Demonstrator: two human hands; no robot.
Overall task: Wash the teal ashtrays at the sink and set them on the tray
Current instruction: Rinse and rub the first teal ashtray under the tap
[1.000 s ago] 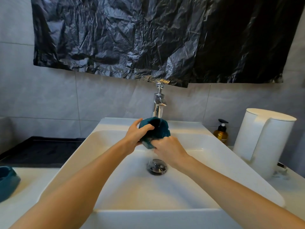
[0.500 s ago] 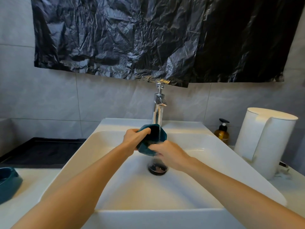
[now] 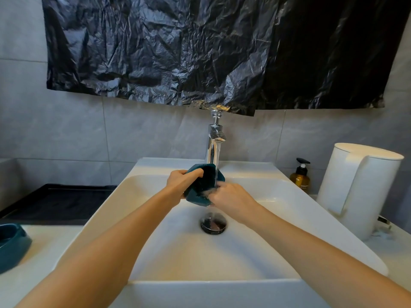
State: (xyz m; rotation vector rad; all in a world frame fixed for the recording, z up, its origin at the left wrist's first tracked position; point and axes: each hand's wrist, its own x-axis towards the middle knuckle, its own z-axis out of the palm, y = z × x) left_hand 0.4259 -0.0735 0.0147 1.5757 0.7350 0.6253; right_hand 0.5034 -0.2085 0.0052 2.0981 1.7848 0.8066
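A teal ashtray [image 3: 203, 186] is held tilted on edge over the white sink [image 3: 155, 218], under the running water from the chrome tap [image 3: 214, 138]. My left hand [image 3: 182, 181] grips its upper left rim. My right hand [image 3: 231, 200] holds its lower right side, with water running over the fingers. A second teal ashtray [image 3: 12, 247] stands on the counter at the far left, partly cut off by the frame edge. The black tray [image 3: 55, 203] lies on the counter behind it, left of the sink.
A white electric kettle [image 3: 358, 187] stands right of the sink, with an amber pump bottle [image 3: 300, 176] beside it by the wall. Black plastic sheeting [image 3: 211, 50] hangs on the wall above the tap. The drain [image 3: 214, 224] lies below my hands.
Both hands have lowered the ashtray slightly and turned it more upright under the stream. Water now runs over it and my right fingers.
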